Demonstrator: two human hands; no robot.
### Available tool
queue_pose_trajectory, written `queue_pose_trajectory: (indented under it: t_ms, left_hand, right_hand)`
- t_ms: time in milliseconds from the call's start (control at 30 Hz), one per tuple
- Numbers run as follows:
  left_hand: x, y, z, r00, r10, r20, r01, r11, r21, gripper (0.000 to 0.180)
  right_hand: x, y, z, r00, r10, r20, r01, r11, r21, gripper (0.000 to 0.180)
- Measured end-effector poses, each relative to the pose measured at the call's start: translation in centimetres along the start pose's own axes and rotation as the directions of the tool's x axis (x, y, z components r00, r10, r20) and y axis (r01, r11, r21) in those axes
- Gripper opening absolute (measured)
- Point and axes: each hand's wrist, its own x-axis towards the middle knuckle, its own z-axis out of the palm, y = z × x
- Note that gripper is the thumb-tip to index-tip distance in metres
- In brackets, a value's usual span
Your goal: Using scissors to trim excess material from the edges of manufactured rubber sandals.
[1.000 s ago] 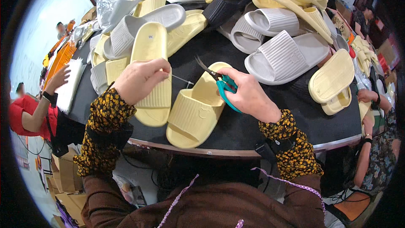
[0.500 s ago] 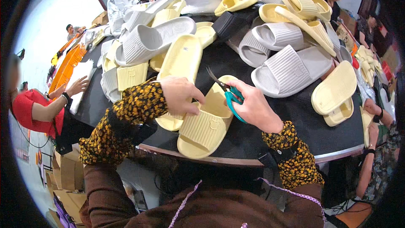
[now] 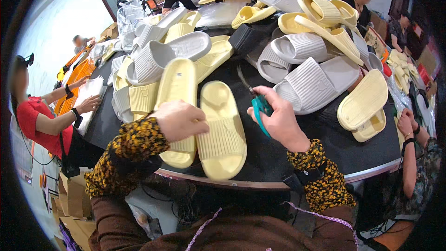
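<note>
Two pale yellow slide slippers lie side by side at the table's near edge. My left hand (image 3: 180, 122) reaches over the left slipper (image 3: 178, 81), hiding much of its strap. Its bent fingers close at the inner edge of the right slipper (image 3: 224, 142), by the ribbed strap; the fingertips are partly hidden. In my right hand (image 3: 280, 118) is a pair of scissors (image 3: 263, 107) with teal handles, held just right of that slipper. The scissors' dark blades point away from me, slightly apart from the slippers.
Grey slippers (image 3: 320, 81) and yellow slippers (image 3: 325, 11) are heaped across the black table (image 3: 274, 158). At the right lies another yellow pair (image 3: 364, 100), one sole up. A person in red (image 3: 44, 121) handles white sheets (image 3: 89, 97) at the left; other people sit around.
The right yellow slipper has turned straighter, and the left one has come nearer, so they now lie alongside each other. My right hand with the scissors has moved slightly away from them.
</note>
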Motion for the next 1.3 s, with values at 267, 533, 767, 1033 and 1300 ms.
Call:
queue_pose_trajectory:
  t_ms: [267,533,767,1033,1300]
  left_hand:
    - [-4.5,-5.5,-0.8,0.846,-0.348,-0.404,-0.001,0.756,-0.654,0.025]
    - [-3.7,-2.5,4.0,0.795,-0.412,-0.445,-0.3,0.371,-0.879,0.02]
    - [-1.4,-0.2,6.2,0.821,-0.4,-0.407,-0.317,0.274,-0.908,0.019]
    - [-0.1,1.5,7.0,0.774,-0.339,-0.534,-0.354,0.468,-0.81,0.021]
    - [-1.8,3.9,6.9,0.909,-0.182,-0.375,-0.4,-0.132,-0.907,0.026]
  right_hand:
    - [0.0,-0.6,-0.4,0.991,-0.03,-0.133,0.055,0.98,0.19,0.042]
    - [-1.1,-1.7,0.4,0.998,0.011,0.058,-0.038,0.862,0.506,0.051]
    - [-0.3,-1.0,-0.3,0.988,0.085,-0.133,0.017,0.781,0.624,0.05]
    - [-0.8,-0.9,-1.4,0.979,0.003,-0.205,0.092,0.886,0.454,0.048]
    - [-0.5,-0.6,-0.9,0.973,0.068,-0.219,0.044,0.882,0.47,0.041]
